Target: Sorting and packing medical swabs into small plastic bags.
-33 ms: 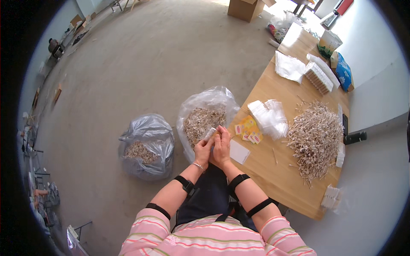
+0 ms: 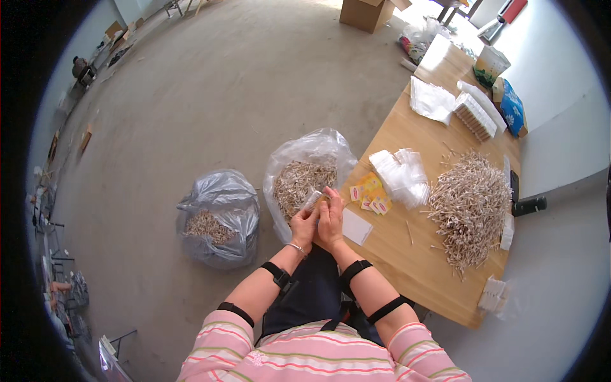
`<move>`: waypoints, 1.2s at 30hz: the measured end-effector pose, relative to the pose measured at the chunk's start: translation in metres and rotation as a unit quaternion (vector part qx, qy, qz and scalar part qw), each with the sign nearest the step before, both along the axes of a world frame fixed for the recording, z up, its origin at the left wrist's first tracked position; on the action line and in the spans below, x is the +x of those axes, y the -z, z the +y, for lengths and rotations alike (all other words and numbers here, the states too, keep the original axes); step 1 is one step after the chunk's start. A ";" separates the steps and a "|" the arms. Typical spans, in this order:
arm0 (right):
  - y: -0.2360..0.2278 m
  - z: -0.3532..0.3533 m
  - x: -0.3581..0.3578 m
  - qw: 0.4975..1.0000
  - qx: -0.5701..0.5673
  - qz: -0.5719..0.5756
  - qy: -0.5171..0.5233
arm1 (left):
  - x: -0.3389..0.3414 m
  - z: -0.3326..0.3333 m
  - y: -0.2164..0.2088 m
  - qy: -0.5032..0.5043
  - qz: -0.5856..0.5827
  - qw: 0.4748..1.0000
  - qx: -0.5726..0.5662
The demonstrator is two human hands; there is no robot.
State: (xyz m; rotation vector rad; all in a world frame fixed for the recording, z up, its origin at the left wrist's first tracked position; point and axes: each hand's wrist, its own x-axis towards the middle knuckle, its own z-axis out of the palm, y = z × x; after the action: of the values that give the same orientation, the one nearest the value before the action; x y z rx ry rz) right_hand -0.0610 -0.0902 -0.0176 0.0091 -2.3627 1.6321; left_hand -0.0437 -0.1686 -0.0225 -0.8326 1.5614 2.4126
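Both my hands meet over the near edge of an open plastic bag of loose cotton swabs (image 2: 304, 184). My left hand (image 2: 301, 225) is closed on a small clear packet of cotton swabs (image 2: 312, 201), which tilts up to the right. Fingers bent, my right hand (image 2: 331, 221) grips the same packet from its right side; its palm side is hidden. Just right of my hands, a white card (image 2: 357, 227) lies at the table's edge. Beyond it are yellow printed cards (image 2: 370, 193) and a stack of clear plastic sleeves (image 2: 402, 175).
On the wooden table (image 2: 394, 245) lies a large heap of loose swabs (image 2: 472, 210). Bundled swab packs (image 2: 475, 117) and white sheets (image 2: 431, 99) lie at its far end. A grey bag of swabs (image 2: 219, 219) stands on the floor at left; a cardboard box (image 2: 365, 15) stands farther off.
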 end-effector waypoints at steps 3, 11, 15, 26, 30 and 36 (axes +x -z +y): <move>0.000 -0.002 0.001 1.000 -0.004 -0.001 -0.029 | 0.000 0.002 0.002 0.008 0.001 0.998 -0.062; 0.002 -0.004 -0.001 0.999 -0.014 -0.048 0.009 | -0.016 -0.014 0.004 0.027 0.023 0.999 0.005; -0.001 -0.010 0.000 0.999 -0.006 0.020 0.024 | -0.015 -0.005 0.011 0.021 0.025 0.999 -0.007; 0.002 -0.010 -0.003 0.997 0.044 -0.022 0.061 | -0.046 -0.037 -0.007 0.156 0.035 0.987 -0.032; -0.001 -0.012 -0.003 0.997 0.031 -0.032 0.062 | -0.052 -0.024 0.005 0.182 0.090 0.973 -0.106; 0.007 -0.014 -0.004 0.990 0.092 0.027 0.102 | -0.054 -0.014 0.012 0.206 0.092 0.964 -0.141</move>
State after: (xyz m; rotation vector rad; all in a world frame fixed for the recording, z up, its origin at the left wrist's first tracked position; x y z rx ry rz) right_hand -0.0649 -0.1042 -0.0243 -0.1454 -2.3765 1.3006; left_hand -0.0975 -0.1824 -0.0348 -0.2792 1.9497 2.0450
